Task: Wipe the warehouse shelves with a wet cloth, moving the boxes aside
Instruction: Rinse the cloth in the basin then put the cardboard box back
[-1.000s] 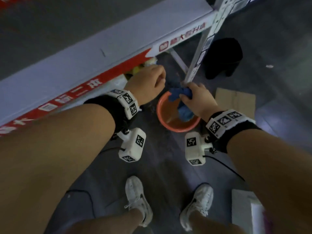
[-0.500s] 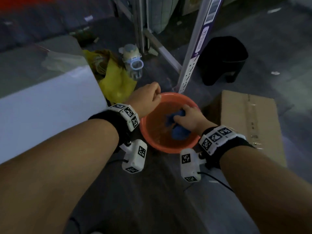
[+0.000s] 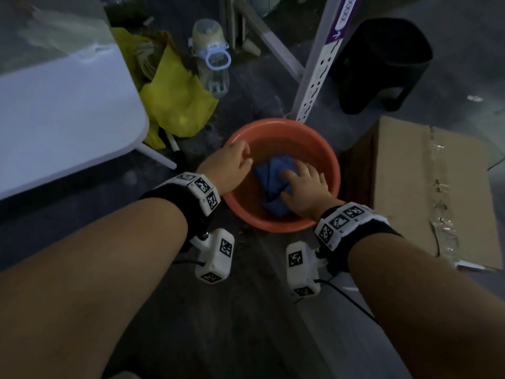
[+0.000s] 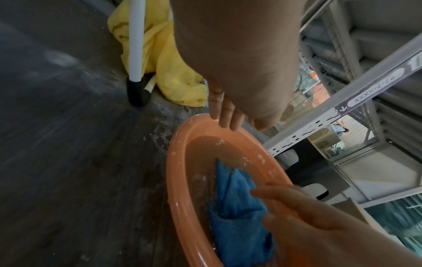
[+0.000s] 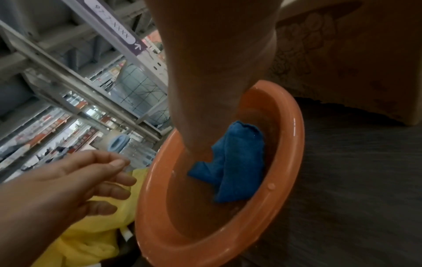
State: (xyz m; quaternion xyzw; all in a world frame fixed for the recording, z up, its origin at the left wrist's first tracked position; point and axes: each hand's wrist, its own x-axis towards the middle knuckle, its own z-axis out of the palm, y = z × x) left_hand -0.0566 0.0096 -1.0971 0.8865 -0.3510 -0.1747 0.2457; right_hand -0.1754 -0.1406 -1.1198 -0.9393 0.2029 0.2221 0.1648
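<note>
Down on the dark floor, near the foot of the shelf upright (image 3: 318,72), sits an orange basin (image 3: 334,162) of murky water, likely set there so the cloth can be wetted within reach of the shelves. Inside it lies the blue cloth (image 3: 273,176), crumpled into thick folds and looking soaked, its nap dark. My right hand (image 3: 306,187) rests on it with fingers spread, apparently pressing it under to soak or rinse. My left hand (image 3: 232,165) hovers over the basin's left rim, fingers loosely curled, holding nothing. A cardboard box (image 3: 426,187) stands just right of the basin, a yellow plastic bag (image 3: 175,99) far left
</note>
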